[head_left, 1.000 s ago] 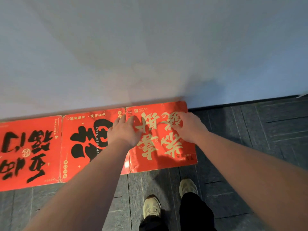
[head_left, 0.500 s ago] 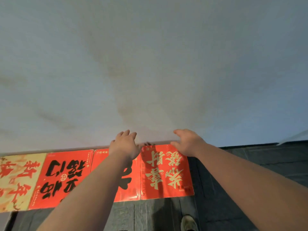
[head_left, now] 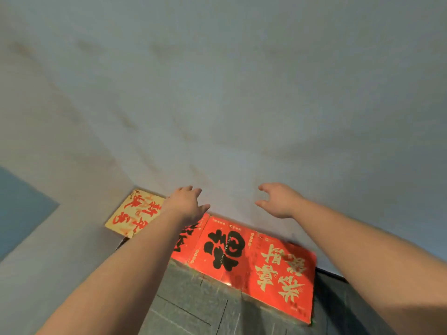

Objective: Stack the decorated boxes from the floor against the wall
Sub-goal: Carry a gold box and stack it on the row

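Four boxes lay flat in a row on the floor, all with their far edges against the wall. The right box was red with gold characters and it touched the middle box, which was red with a big black character. The next red box was mostly hidden behind the left forearm, so only a narrow part with black strokes showed. The yellow box, with red characters, lay at the far left end of the row, near the corner where the wall met a side wall.

Both hands were raised above the boxes and did not touch them. The left hand had relaxed, nearly straight fingers and held nothing. The right hand was also empty, its fingers loosely bent and its thumb spread apart. Both bare forearms reached in from the lower edge. The floor was of dark grey tiles.
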